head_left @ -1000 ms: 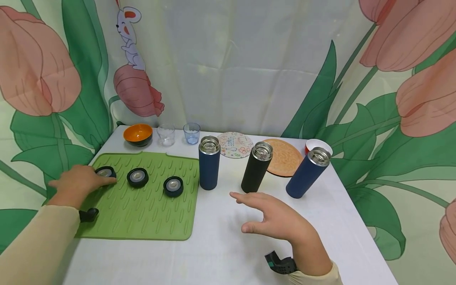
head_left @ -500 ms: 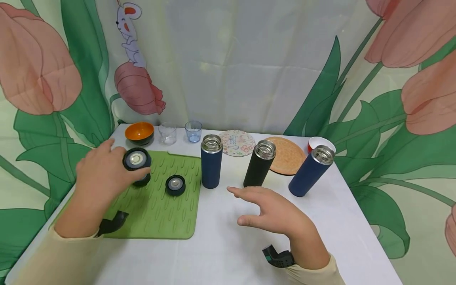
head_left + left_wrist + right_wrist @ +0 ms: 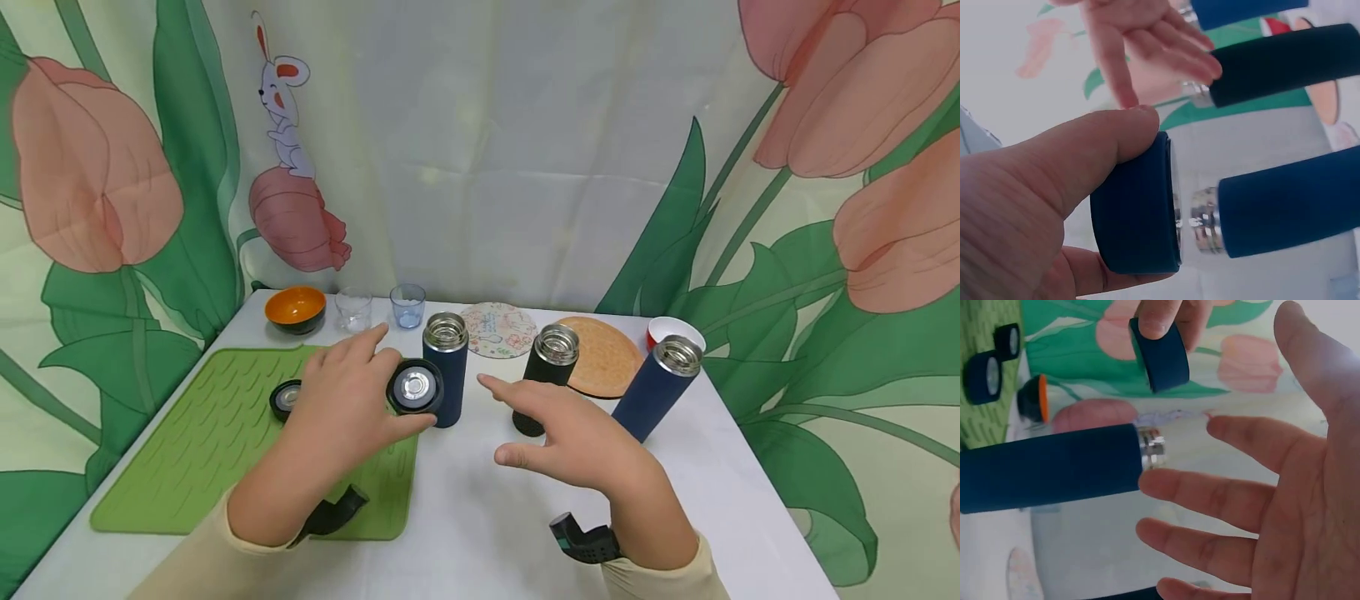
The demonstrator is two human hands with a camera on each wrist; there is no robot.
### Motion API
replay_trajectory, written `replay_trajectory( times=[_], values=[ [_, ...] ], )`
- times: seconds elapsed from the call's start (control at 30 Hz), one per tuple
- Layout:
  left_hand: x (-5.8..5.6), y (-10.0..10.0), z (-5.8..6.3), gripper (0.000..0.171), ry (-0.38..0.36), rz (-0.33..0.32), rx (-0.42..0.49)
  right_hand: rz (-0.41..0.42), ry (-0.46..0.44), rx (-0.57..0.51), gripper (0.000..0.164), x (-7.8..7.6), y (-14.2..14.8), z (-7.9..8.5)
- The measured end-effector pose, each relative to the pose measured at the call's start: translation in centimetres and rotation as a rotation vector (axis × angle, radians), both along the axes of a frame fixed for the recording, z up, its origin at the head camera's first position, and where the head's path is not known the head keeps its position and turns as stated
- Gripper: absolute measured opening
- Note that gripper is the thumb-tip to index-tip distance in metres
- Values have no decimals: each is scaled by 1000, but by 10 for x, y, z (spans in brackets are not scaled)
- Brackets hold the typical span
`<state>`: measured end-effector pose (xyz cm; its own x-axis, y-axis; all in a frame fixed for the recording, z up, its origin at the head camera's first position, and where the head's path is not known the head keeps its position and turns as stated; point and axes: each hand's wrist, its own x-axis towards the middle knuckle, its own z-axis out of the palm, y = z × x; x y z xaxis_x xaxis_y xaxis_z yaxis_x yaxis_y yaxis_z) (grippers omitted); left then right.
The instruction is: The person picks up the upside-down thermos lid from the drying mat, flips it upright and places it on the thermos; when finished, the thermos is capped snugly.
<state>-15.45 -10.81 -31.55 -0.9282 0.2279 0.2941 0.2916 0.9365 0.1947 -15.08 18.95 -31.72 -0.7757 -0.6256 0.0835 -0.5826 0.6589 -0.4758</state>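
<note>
My left hand (image 3: 337,417) pinches a dark blue bottle lid (image 3: 415,387) between thumb and fingers, its metal inner side turned to the head camera. In the left wrist view the lid (image 3: 1135,206) is beside the steel mouth of the left blue bottle (image 3: 1291,209). That open blue bottle (image 3: 453,379) stands upright. My right hand (image 3: 581,437) hovers in front of the lidless black bottle (image 3: 546,371), fingers spread and holding nothing. Another lidless blue bottle (image 3: 651,396) stands at the right. Two more lids show in the right wrist view: a blue lid (image 3: 984,378) and a dark lid (image 3: 1007,340).
A green ridged mat (image 3: 165,467) covers the table's left side. Along the back stand an orange bowl (image 3: 296,308), a clear glass (image 3: 353,310), a bluish glass (image 3: 408,306), a floral round mat (image 3: 498,329), a cork-coloured round mat (image 3: 603,358) and a red-and-white bowl (image 3: 675,332).
My left hand has picked the leftmost lid off the green mat and carried it right, to beside the left blue bottle. My right hand stays nearly in place.
</note>
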Motion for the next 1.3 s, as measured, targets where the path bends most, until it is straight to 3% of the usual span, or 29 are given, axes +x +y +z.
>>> replay_trajectory(
  times=[0.27, 0.57, 0.97, 1.3],
  values=[
    [-8, 17, 13, 75, -10, -48, 41, -109, 67, -22, 92, -9, -11, 11],
    [-6, 27, 15, 75, -38, -90, 78, -177, 89, -66, 83, -10, -21, 2],
    [-5, 35, 13, 76, -45, -98, 118, -161, 155, -142, 73, -17, -26, -3],
    [-8, 37, 9, 77, -36, -126, 133, -127, 147, -175, 74, -26, -24, -7]
  ],
)
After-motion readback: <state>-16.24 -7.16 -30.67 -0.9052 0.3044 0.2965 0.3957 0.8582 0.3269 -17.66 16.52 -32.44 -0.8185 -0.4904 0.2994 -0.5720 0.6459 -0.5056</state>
